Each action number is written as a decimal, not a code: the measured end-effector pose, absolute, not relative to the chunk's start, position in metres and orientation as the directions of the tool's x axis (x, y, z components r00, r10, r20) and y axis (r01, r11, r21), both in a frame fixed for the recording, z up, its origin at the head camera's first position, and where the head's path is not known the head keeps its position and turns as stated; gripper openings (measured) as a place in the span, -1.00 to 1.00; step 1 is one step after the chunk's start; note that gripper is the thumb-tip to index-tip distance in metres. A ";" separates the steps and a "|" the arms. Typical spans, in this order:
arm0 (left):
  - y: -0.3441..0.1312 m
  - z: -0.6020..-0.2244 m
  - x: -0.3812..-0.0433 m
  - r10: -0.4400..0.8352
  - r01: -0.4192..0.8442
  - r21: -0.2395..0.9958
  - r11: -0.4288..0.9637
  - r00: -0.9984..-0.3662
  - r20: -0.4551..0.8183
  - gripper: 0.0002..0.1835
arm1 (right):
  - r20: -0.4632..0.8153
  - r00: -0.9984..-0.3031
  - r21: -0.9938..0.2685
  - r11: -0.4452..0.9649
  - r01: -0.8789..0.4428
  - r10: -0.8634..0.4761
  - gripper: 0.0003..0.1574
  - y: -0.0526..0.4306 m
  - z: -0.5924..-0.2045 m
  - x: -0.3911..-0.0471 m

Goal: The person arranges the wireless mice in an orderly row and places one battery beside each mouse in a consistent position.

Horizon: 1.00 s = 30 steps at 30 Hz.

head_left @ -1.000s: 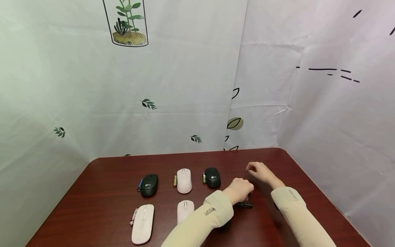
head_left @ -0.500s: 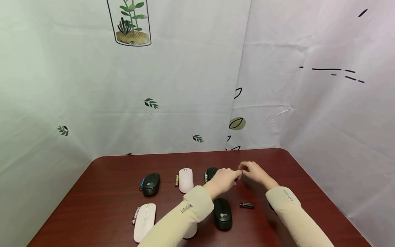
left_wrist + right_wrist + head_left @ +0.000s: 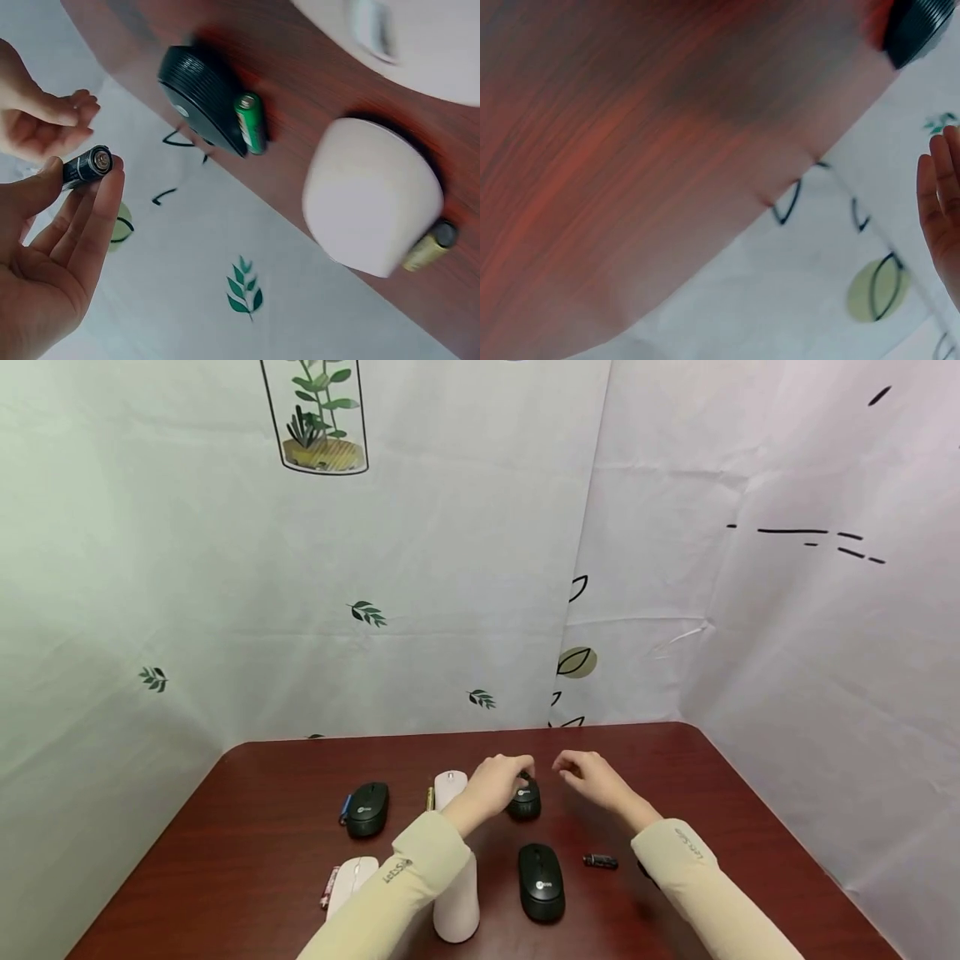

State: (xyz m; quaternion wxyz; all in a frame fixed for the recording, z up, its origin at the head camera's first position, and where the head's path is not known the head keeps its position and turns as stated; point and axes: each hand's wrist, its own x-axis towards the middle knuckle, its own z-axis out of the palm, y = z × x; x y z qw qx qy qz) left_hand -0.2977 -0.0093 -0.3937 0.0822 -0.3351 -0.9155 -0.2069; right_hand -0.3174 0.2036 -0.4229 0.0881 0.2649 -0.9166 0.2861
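Note:
My left hand [image 3: 495, 783] pinches a black battery [image 3: 88, 166] between thumb and fingertips, its end facing the left wrist camera. In the head view this hand covers part of the far black mouse [image 3: 524, 802], and the battery is hidden. A green battery [image 3: 250, 124] lies against that mouse. To the right, my right hand [image 3: 597, 779] hovers over the table with loosely bent fingers and nothing in them. Closer to me are another black mouse [image 3: 541, 883] and a second black battery [image 3: 600, 861] lying to its right.
Left of the hands stand a far white mouse [image 3: 450, 785] with a gold battery [image 3: 431, 798], and a near white mouse [image 3: 456, 912]. Farther left are a black mouse [image 3: 367, 810] with a blue battery [image 3: 345, 810] and a white mouse [image 3: 349, 878] with a red battery [image 3: 328, 887].
My left hand has moved away from beside the near black mouse, then left to the far black mouse, uncovering the near one. My right hand has shifted somewhat left.

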 end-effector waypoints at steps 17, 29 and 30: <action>-0.076 -0.412 -0.280 0.431 0.563 0.379 0.735 -0.819 0.380 -0.88 | 0.356 -0.700 -0.330 0.617 -0.714 -0.619 -0.87 0.147 -0.413 -0.284; -0.116 -0.431 -0.270 0.343 0.434 0.512 0.741 -0.901 0.267 -0.86 | 0.388 -0.642 -0.328 0.552 -0.767 -0.661 -0.79 0.118 -0.414 -0.271; -0.118 -0.432 -0.269 0.341 0.432 0.508 0.745 -0.902 0.266 -0.87 | 0.378 -0.639 -0.326 0.550 -0.769 -0.670 -0.79 0.114 -0.414 -0.269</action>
